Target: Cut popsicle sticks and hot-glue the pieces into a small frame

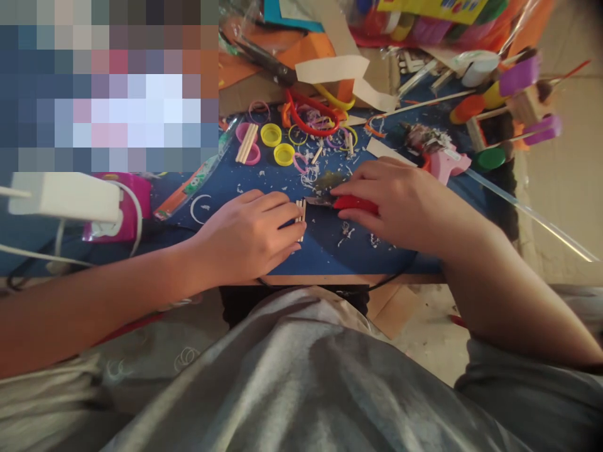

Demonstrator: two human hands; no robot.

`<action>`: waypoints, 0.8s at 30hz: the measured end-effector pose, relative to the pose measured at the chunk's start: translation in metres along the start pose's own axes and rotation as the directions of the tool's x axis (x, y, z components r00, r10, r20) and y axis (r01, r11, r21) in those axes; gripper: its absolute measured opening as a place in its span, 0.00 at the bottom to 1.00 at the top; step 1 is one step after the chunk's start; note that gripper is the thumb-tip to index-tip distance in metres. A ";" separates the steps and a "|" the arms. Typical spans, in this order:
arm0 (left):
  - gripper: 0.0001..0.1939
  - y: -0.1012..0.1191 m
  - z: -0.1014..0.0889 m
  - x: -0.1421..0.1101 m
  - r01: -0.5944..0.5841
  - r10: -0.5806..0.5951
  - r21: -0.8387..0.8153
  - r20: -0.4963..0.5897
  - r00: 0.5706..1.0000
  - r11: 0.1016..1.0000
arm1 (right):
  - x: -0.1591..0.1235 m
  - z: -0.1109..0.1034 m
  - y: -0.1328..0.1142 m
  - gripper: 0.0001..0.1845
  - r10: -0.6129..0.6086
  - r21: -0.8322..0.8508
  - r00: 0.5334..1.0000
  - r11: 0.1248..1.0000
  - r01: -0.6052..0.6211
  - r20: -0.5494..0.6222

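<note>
My left hand (257, 232) rests on the blue tabletop with its fingers closed around a small bundle of short wooden sticks (300, 227). In my right hand (396, 198) is a red-handled craft knife (355, 203), gripped low over the table. Its blade points left, close to the upper end of the sticks; whether it touches them I cannot tell. Beyond the hands lie yellow caps (284, 154), a second stick bundle (247, 143) across pink caps, and scattered white shavings.
A pink glue gun (445, 164) lies beyond my right hand, with a clear glue stick (532, 213) stretching right. Red-handled scissors (313, 119) and paper strips (332, 69) are at the back. A white power adapter (66, 198) with cables stands at the left.
</note>
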State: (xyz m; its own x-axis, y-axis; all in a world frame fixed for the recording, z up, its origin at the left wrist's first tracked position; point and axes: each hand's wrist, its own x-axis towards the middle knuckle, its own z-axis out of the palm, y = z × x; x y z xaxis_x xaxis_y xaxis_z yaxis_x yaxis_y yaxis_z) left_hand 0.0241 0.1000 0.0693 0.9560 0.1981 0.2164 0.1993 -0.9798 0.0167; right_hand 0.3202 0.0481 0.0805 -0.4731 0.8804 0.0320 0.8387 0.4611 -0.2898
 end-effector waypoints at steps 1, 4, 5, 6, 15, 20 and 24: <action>0.11 0.002 -0.001 0.001 0.000 0.000 0.021 0.014 1.000 1.000 | -0.001 0.001 0.000 0.17 0.004 -0.029 1.000 1.000 -0.004 0.008; 0.11 0.007 -0.005 0.001 0.000 -0.002 0.084 0.032 0.999 0.996 | -0.005 0.000 0.000 0.18 0.040 -0.111 0.999 0.993 -0.036 0.032; 0.11 0.009 -0.006 0.000 0.004 -0.008 0.096 0.038 0.999 0.995 | -0.007 -0.002 0.001 0.19 0.044 -0.124 0.999 0.991 -0.041 0.026; 0.12 0.010 -0.007 0.000 0.012 -0.017 0.100 0.050 0.999 0.995 | -0.009 -0.005 0.002 0.19 0.044 -0.123 0.999 0.992 -0.042 0.014; 0.27 -0.003 -0.010 0.010 0.222 -0.224 0.035 0.195 0.955 0.974 | 0.015 -0.005 0.021 0.09 -0.056 0.015 0.984 0.998 0.060 -0.167; 0.35 -0.018 -0.013 0.041 0.260 -0.270 0.075 0.291 0.918 0.963 | 0.042 0.013 0.032 0.09 -0.085 -0.004 0.935 0.996 0.089 -0.344; 0.27 -0.024 -0.019 0.061 0.223 -0.238 0.083 0.376 0.895 0.971 | 0.042 0.020 0.037 0.10 -0.091 0.027 0.897 0.993 0.114 -0.433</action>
State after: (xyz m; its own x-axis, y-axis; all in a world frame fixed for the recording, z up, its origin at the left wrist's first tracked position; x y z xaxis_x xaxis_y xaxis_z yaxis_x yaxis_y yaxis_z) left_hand 0.0734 0.1353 0.1009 0.8897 0.4206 -0.1777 0.4245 -0.9053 -0.0171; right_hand 0.3254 0.1001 0.0521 -0.3837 0.7951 0.4696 0.7713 0.5556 -0.3105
